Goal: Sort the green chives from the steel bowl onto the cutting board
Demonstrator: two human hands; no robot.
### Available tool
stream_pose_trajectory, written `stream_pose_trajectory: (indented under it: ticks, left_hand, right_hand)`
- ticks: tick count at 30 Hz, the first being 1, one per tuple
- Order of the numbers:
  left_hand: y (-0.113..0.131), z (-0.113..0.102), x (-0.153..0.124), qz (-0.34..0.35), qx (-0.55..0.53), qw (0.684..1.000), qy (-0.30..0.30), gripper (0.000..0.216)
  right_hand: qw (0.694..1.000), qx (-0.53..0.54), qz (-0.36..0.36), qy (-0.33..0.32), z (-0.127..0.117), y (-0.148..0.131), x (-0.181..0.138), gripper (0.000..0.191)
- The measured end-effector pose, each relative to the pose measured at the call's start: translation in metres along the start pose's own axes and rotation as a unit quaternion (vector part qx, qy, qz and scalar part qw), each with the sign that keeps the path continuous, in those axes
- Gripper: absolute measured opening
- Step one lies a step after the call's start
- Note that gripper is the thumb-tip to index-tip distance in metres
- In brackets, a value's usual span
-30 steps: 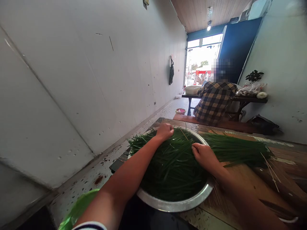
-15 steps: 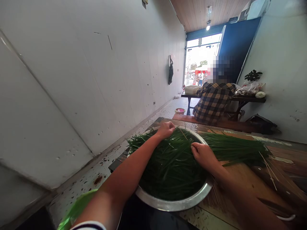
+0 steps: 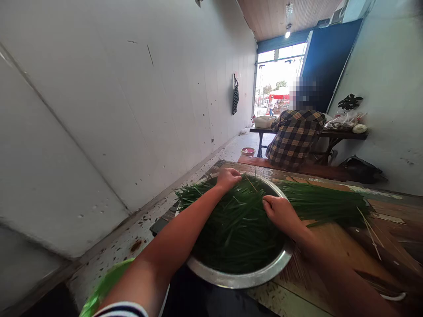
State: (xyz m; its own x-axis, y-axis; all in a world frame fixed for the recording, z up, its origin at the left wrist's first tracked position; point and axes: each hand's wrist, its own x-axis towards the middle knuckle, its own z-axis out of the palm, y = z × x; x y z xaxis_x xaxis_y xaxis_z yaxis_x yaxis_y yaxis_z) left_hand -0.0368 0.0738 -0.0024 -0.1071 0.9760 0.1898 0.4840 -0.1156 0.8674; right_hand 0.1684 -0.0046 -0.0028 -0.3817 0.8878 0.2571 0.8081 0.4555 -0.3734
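Observation:
A wide steel basin holds a heap of long green garlic chives. Over its far side is my left hand, fingers pinched on chive blades. My right hand is closed at the right side of the basin, thumb and fingertips pressed together on chives as well. A thin bamboo skewer slants across the leaves between both hands, its near end close to the left fingertips. Whether either hand grips the skewer cannot be made out.
More chives lie on the table right of the basin, beside a wooden board and loose skewers. A green plastic bag is at lower left. Ahead, a person in a plaid shirt sits on a bench with their back turned.
Both hands stay at nearly the same spots over the basin, still pinched. The view has tilted very slightly.

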Motion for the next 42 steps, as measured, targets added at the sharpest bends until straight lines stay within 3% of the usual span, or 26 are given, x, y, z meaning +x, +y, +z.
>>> stream_pose_trajectory:
  ticks: [26,29,34,35,38,40,42]
  left_hand:
    - [-0.002,0.012,0.001,0.040,0.086,0.995,0.024,0.020]
    - [0.009,0.012,-0.007,0.062,0.090,0.994,-0.010,0.020]
    - [0.036,-0.005,-0.020,0.122,0.062,0.973,-0.183,0.022]
    - [0.038,-0.009,-0.019,0.115,0.071,0.978,-0.162,0.024]
    - [0.030,-0.019,-0.011,0.077,0.134,0.988,-0.010,0.026]
    - [0.017,-0.018,-0.002,0.051,0.182,0.982,0.013,0.026]
    - [0.004,-0.014,0.004,0.041,0.215,0.976,-0.007,0.027]
  right_hand:
    - [1.000,0.015,0.011,-0.015,0.001,-0.001,0.000,0.028]
    - [1.000,0.014,0.014,-0.013,0.002,-0.001,0.001,0.028]
    - [1.000,0.012,0.019,0.007,0.003,0.002,0.003,0.028]
    - [1.000,0.009,0.017,0.009,0.004,0.002,0.004,0.028]
    - [1.000,-0.001,0.014,0.009,0.005,0.004,0.004,0.028]
    - [1.000,-0.007,0.014,0.008,0.006,0.005,0.004,0.028]
    - [1.000,-0.011,0.014,0.007,0.006,0.005,0.004,0.029]
